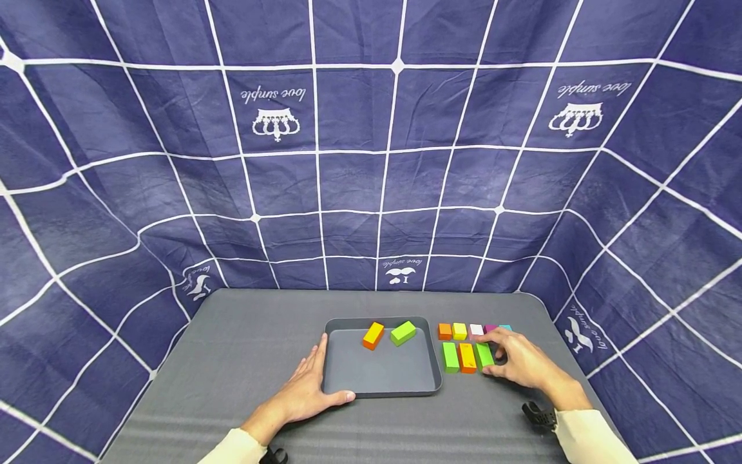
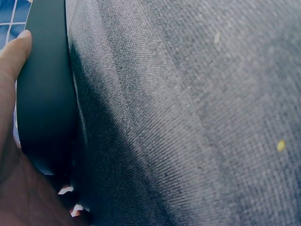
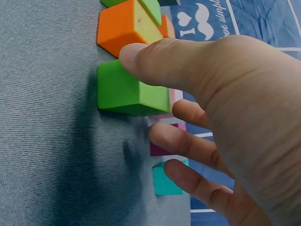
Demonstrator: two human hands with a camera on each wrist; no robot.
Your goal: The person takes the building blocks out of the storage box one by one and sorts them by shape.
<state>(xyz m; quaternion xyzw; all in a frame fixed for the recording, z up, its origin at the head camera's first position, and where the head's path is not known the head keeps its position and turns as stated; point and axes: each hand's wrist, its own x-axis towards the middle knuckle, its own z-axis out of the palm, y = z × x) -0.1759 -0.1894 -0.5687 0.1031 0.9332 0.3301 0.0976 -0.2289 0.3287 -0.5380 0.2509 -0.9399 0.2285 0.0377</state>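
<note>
Presently, nearest the onlooker's subject, the L hand [image 1: 307,390] lies w/ fingers spread along the L wall of the grey tray [image 1: 382,380], thumb at its near rim; judged fn.: steadying. To the R, the R hand [image 1: 522,362] is narrowed round the end green blk [image 1: 484,356], thumb at near end, a finger at far end; grip pressure can't be told. Blk loc.: on the bench [image 1: 261,348], R of tray, just beside the row orange blk [image 1: 467,357]; the inner green blk [image 1: 450,357] sits nearest the tray.

Step in hand (est.): pick-up of one long blk for tray loading. Next move (rec.): lift vert., avoid adj. blk, traverse L over tray wall, set down on bare tray floor.

Farther back, in tray: tray orange blk [image 1: 373,336] & tray green blk [image 1: 403,333], apart, angled. Outside, R: small cubes [image 1: 459,332] in a row, some partly hidden by R hand; risk: a knock on lift. Farthest: blue cloth [image 1: 353,187].
</note>
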